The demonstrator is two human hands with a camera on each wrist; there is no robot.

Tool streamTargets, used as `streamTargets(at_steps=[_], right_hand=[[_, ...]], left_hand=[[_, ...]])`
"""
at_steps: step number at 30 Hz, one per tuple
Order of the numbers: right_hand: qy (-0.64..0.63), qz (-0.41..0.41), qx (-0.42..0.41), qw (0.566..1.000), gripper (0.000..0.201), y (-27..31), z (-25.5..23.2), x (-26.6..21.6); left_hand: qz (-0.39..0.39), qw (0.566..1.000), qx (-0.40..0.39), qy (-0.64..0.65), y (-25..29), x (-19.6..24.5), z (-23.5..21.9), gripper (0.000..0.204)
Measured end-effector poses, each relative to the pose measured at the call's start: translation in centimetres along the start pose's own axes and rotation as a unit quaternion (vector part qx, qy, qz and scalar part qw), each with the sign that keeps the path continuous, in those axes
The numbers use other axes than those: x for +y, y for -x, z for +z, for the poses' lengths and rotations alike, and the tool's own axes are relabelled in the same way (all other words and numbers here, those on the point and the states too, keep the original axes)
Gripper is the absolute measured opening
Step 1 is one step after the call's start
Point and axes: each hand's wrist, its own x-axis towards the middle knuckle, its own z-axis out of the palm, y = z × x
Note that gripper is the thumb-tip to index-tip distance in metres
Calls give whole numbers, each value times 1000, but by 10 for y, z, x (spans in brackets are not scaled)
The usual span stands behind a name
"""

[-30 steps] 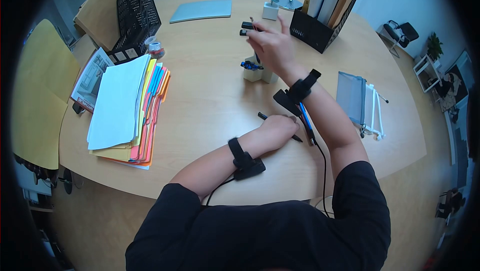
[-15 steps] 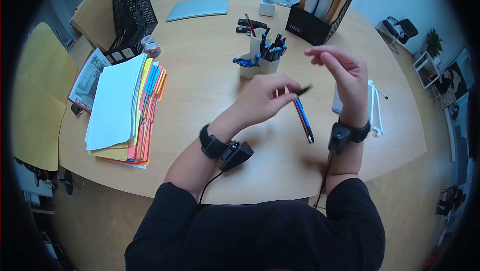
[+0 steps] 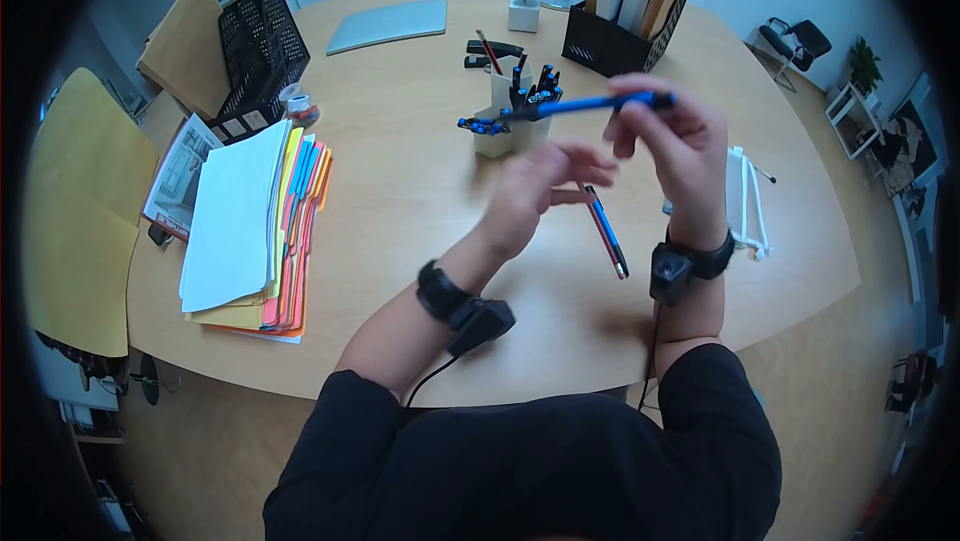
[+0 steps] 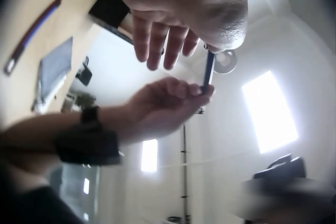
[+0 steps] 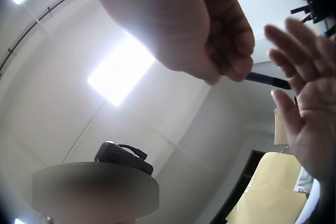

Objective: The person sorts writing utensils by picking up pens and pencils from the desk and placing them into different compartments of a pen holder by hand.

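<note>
Between its thumb and fingers my right hand (image 3: pixel 685 146) pinches a blue pen (image 3: pixel 580 104) with dark ends, raised above the table and pointing left. My left hand (image 3: pixel 535 191) is just below and left of it, fingers spread and holding nothing. In the right wrist view the dark end of the pen (image 5: pixel 268 80) reaches toward the open left palm (image 5: pixel 315 116). Beyond the hands stands a pale pen holder (image 3: pixel 492 145) with several blue-and-black pens in it. A blue pen and a dark red pencil (image 3: pixel 607 233) lie side by side on the table below the hands.
A tall stack of papers and coloured folders (image 3: pixel 235 226) lies to the left. Behind are a closed laptop (image 3: pixel 388 26), a stapler (image 3: pixel 494 48) and a black file box (image 3: pixel 605 41) with books. A mesh zip pouch (image 3: pixel 740 203) lies right, partly behind the right wrist.
My right hand has come back from the pen holder toward the right. The left hand picked a pen up off the table; it is now in the right hand, and the left fingers have opened.
</note>
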Motion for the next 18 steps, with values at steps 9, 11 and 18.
streamTargets(at_steps=[9,11,18], right_hand=[[366,-175,78,910,28,-90,40,77],[410,-201,91,885,27,-97,51,108],[610,-199,-25,767,17,-87,56,152]], left_hand=[[110,516,-243,-814,21,-75,-40,26],[8,539,-231,-810,22,-70,-36,21],[-28,602,-192,-775,20,-80,-37,17]])
